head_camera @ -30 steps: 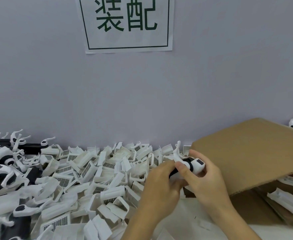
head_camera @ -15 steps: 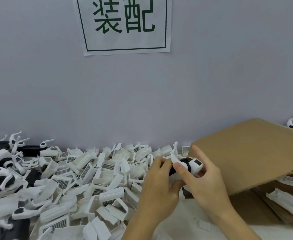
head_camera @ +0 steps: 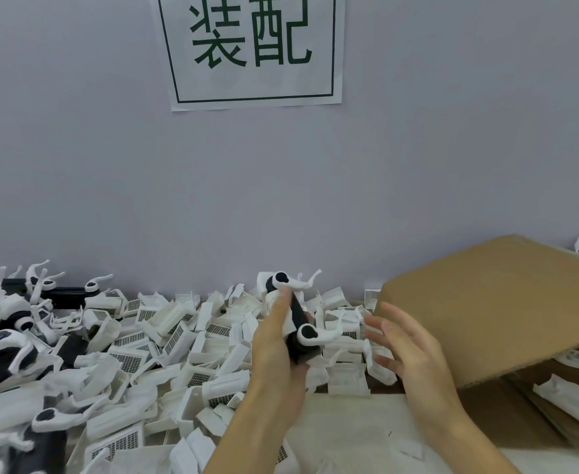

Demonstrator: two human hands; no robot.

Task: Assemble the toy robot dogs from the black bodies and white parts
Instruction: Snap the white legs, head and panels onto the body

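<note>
**One dog in hand, a heap of parts still to go**

Left hand (head_camera: 277,350) grips a toy dog (head_camera: 296,328) upright above the pile, fingers curled round its black body; white legs are already fitted at the upper and lower ends on the side facing the camera, and a white piece caps the top. Right hand (head_camera: 406,347) hovers just beside it, apart from it, fingers spread and relaxed, holding nothing. Whether the far side of this dog has its legs cannot be told, since the left hand covers it.

As a judgement, this unit looks close to done, while the job as a whole is far from finished. A thick heap of loose white parts (head_camera: 178,336), many with grilled faces, spreads across the middle of the work surface. At the left edge lie black bodies with white legs attached (head_camera: 11,340), which appear to be assembled or partly assembled dogs; their exact state is blurred.

On the right stands a cardboard box (head_camera: 493,302) with a flap raised, and a few white parts (head_camera: 570,400) lie on the brown surface below it. Near the person the table (head_camera: 356,436) is pale and bare in patches. Behind everything rises a plain grey-lilac wall carrying a paper sign (head_camera: 252,49) with two green characters in a green border.
</note>
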